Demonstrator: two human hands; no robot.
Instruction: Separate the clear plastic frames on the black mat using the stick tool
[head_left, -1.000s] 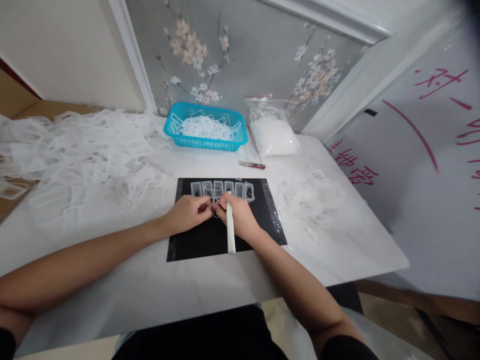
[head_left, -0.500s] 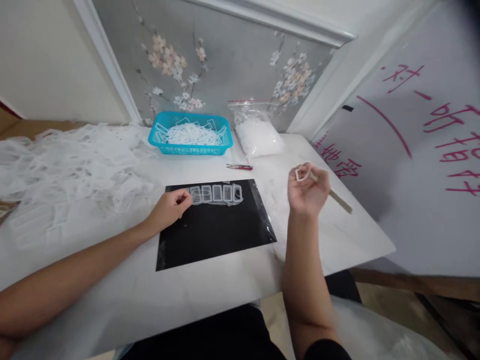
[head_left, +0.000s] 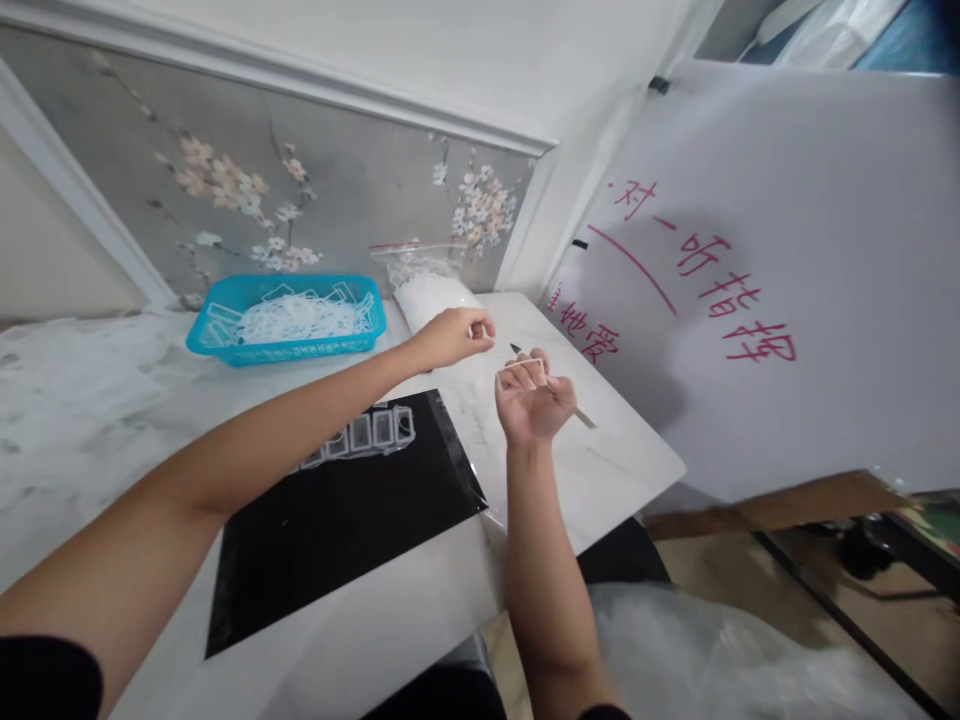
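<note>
My right hand (head_left: pixel 529 400) is raised above the right part of the white table (head_left: pixel 622 460), fingers curled around a small clear plastic frame (head_left: pixel 519 368) and a thin white stick-like tool (head_left: pixel 574 410). My left hand (head_left: pixel 450 338) reaches across to the right, just left of the right hand, its fingertips pinched on a tiny white bit I cannot make out. A row of clear plastic frames (head_left: pixel 367 435) lies on the black mat (head_left: pixel 337 520), partly hidden by my left forearm.
A blue basket (head_left: pixel 289 320) of white plastic pieces stands at the back, beside a zip bag (head_left: pixel 427 290) of white bits. A heap of clear plastic scraps (head_left: pixel 67 380) covers the table's left side. A white board with red writing (head_left: pixel 735 300) leans at the right.
The view has swung to the right. My left hand left the row of frames on the mat and moved right, up to my raised right hand. The right hand still holds frame and tool.
</note>
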